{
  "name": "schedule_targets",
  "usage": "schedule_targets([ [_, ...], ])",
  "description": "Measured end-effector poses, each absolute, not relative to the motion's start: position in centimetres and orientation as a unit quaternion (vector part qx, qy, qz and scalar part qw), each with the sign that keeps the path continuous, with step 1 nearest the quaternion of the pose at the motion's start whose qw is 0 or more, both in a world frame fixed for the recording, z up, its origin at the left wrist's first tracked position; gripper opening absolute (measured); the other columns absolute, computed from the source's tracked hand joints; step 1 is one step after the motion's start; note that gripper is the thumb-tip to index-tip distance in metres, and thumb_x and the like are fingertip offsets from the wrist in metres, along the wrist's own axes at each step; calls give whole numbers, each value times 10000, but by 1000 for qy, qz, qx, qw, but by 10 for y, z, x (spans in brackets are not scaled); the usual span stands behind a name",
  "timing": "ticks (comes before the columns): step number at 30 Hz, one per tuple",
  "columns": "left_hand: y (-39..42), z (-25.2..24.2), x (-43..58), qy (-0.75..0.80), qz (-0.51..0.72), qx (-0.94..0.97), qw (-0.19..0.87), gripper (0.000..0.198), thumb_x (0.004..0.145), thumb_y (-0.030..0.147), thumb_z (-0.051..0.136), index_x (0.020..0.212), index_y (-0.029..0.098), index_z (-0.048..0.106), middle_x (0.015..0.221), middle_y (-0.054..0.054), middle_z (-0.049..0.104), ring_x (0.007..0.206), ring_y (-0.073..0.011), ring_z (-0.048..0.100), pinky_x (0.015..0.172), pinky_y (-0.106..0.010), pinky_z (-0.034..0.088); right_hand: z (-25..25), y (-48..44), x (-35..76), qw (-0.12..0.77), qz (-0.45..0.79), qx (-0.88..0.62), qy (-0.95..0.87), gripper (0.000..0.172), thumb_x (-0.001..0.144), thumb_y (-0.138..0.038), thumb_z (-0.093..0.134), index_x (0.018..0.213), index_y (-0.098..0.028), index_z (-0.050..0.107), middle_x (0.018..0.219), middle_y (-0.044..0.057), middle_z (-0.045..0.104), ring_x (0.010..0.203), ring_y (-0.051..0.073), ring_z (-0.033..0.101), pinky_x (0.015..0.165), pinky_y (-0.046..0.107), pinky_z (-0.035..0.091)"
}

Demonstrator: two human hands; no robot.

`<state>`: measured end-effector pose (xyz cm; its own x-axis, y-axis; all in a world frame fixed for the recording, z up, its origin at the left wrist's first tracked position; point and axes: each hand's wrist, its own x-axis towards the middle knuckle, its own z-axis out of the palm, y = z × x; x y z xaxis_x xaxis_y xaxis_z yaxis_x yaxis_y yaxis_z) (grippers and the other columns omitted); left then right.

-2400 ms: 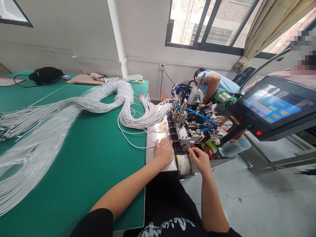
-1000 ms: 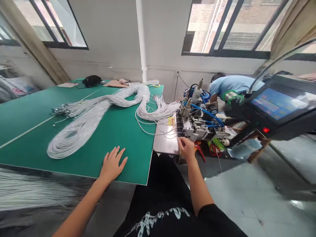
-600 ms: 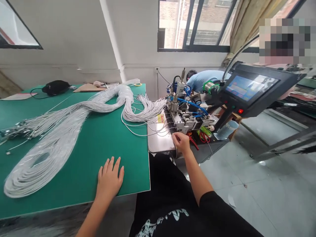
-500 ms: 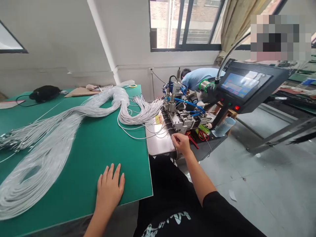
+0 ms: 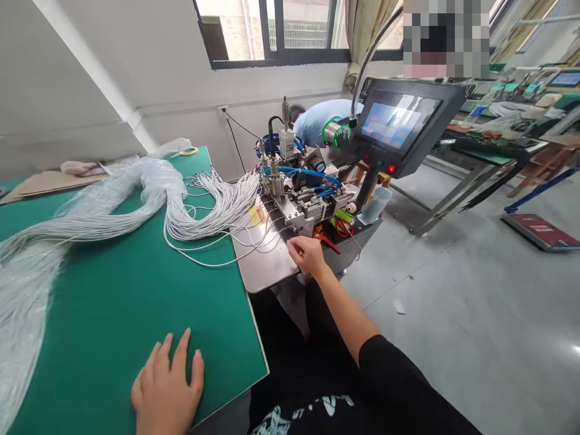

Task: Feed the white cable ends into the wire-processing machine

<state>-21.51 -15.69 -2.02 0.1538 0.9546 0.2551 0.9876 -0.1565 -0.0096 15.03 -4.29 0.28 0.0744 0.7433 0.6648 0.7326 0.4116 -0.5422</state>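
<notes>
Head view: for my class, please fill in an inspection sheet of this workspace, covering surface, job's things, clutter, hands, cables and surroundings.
Surface: green table; metal plate at its right edge.
Job's things: white cables, partly wrapped in clear plastic; machine beside the plate.
Clutter: tape roll and cardboard at the table's far side; red-handled tool beside the machine.
Hands: left hand spread on the table, nothing seen in it; right hand curled at the machine's near end, grip unclear.
Cables: loose white strands cross the plate to the machine; blue hoses arch over it.
Surroundings: bent person behind the machine; screen lit; paper scrap on the floor.
</notes>
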Motion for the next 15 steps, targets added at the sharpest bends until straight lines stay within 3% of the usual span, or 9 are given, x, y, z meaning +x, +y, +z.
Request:
schedule_targets([
  [7,-163,-8,-201,-639,-160,-749,68,514,940,400,323,1302,112,548,1407,-198,456,1348,-339,372,1072,-500,335,5,-43,153,438,29,-556,-706,255,893,-257,473,713,-171,633,630,13,597,593,118,521,606,219,373],
  [15,-164,-6,-200,-659,-126,-738,70,487,944,408,330,1303,167,555,1408,-126,488,1325,-298,418,1060,-469,366,6,-45,159,408,18,-502,-762,233,899,-233,502,721,-161,634,593,10,565,569,121,495,592,243,327],
])
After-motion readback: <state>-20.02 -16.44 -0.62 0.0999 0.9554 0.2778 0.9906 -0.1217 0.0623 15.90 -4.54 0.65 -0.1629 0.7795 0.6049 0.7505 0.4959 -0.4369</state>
